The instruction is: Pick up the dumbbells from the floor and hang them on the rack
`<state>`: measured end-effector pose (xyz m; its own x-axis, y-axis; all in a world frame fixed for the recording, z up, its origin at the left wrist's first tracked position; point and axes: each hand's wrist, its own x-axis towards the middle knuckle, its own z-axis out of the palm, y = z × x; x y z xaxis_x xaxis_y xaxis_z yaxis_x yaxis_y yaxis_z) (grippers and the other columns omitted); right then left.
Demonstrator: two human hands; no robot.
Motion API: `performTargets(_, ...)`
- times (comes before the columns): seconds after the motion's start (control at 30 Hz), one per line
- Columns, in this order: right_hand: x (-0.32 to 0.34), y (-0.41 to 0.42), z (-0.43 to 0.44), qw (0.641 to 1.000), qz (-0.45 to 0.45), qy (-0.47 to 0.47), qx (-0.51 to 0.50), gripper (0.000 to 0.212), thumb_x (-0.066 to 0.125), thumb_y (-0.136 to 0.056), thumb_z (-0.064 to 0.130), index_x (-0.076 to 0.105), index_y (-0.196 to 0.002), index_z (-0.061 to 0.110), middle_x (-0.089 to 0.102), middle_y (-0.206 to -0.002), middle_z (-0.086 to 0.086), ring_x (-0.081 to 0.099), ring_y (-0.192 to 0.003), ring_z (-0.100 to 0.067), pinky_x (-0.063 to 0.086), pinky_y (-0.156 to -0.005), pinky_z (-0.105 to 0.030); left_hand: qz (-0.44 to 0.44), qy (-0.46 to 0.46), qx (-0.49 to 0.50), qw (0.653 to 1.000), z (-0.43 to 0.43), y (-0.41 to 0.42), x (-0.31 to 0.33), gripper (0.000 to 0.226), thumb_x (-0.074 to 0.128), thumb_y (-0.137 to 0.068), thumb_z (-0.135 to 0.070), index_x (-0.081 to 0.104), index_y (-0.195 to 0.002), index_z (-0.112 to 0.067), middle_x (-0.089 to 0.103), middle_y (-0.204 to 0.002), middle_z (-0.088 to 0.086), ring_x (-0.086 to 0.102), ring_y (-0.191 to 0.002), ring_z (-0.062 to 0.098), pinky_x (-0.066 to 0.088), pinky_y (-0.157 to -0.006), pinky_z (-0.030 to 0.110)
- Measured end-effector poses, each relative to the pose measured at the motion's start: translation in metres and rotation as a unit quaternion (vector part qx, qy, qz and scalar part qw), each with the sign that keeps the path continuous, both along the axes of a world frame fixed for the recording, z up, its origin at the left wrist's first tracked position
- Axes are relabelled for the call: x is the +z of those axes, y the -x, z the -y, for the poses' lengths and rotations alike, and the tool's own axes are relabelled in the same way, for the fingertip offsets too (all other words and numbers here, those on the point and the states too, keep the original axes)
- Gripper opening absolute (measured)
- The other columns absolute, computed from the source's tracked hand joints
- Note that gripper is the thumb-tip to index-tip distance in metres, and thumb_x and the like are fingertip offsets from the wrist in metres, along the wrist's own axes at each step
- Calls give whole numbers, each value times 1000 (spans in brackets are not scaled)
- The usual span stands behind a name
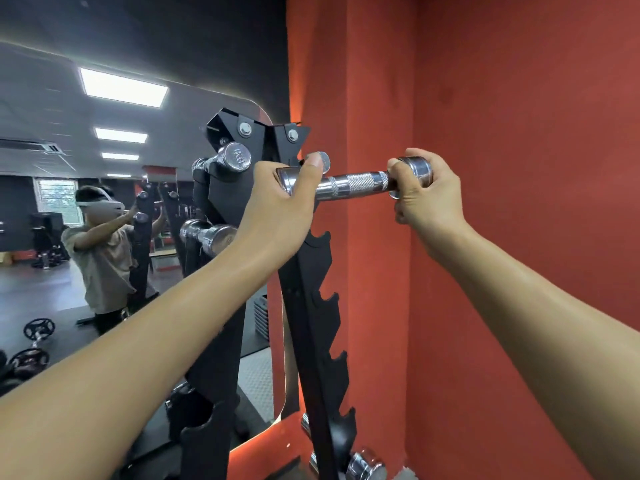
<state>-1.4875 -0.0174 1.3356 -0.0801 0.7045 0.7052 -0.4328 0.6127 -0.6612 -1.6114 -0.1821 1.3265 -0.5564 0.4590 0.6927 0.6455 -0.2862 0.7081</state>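
While both hands hold it level, one chrome dumbbell (356, 184) hangs in the air beside the top of the black rack (311, 323). Its left end is in front of the rack's right upright and its right end is out before the red wall (519, 133). The left hand (282, 202) curls its fingers round the left head, with the thumb laid over the top. The right hand (427, 194) wraps fingers and thumb round the right head. The knurled bar between the two hands is bare.

Two more dumbbells rest on the rack's left side: a top dumbbell (237, 157) marked 1KG, and a lower dumbbell (209, 235) beneath it. One round chrome end (325, 161) shows just behind the left thumb. One bottom dumbbell (367, 465) lies near the rack's foot. A mirror (52, 168) on the left reflects the person.
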Motion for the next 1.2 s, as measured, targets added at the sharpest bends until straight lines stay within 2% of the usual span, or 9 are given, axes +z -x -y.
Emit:
performTargets(0.1,-5,18,-17,1000,21,-11,5,17,69,-97,21,63,-113,20,57,-69,-3,42,-38,-13,38,-41,-23,-19,-32,24,999,-13,1,-24,34,50,-94,-70,41,-96,-37,59,-86,-15,55,-69,-20,40,-64,16)
performTargets(0.17,-13,32,-30,999,29,-10,11,14,67,-98,20,62,-111,21,60,-73,-4,44,-39,-13,40,-40,-23,-30,-42,38,998,-24,3,-38,31,52,-96,-67,38,-96,-39,58,-93,-15,57,-81,-13,40,-69,12)
performTargets(0.27,-25,51,-54,999,21,8,36,11,65,-100,19,60,-109,20,61,-76,-5,45,-38,-11,40,-38,-22,-45,-15,58,997,-39,8,-45,32,51,-94,-70,38,-100,-41,60,-97,-12,60,-87,3,43,-73,29)
performTargets(0.43,-34,97,-98,996,1,41,79,15,65,-101,20,63,-111,8,60,-67,0,46,-36,-10,38,-38,-20,-72,2,71,995,-70,15,-57,46,61,-93,-59,39,-122,-31,59,-110,0,59,-97,18,46,-81,32)
performTargets(0.57,-36,137,-138,992,6,7,125,8,65,-101,21,68,-99,13,62,-68,-3,51,-42,-13,40,-42,-22,-88,-1,138,987,-102,20,-69,47,64,-91,-59,33,-122,-43,53,-119,-6,55,-105,11,46,-87,27)
performTargets(0.67,-37,167,-168,988,11,-39,152,6,64,-102,20,68,-99,17,66,-80,-4,59,-63,-18,46,-63,-27,-85,-21,204,975,-134,24,-79,49,61,-85,-65,32,-121,-47,53,-122,-7,57,-104,12,51,-91,40)
performTargets(0.87,-33,225,-209,967,1,-75,245,9,65,-97,32,67,-89,31,68,-74,14,61,-62,8,49,-60,-14,-102,-66,337,933,-193,24,-87,45,64,-83,-62,33,-114,-51,52,-119,-11,58,-100,1,53,-84,31)
performTargets(1.03,-22,269,-208,927,45,-121,351,10,63,-102,35,65,-93,33,67,-92,-20,57,-77,-6,46,-64,-11,-103,-76,444,887,-212,32,-83,49,70,-85,-61,37,-118,-44,59,-116,0,63,-96,16,55,-82,45)
performTargets(1.2,-28,296,-187,888,71,-126,436,11,61,-103,28,64,-95,36,66,-94,3,57,-72,10,41,-64,-1,-84,-47,535,839,-212,30,-83,52,61,-79,-73,35,-116,-47,62,-110,-2,63,-83,5,56,-78,41)
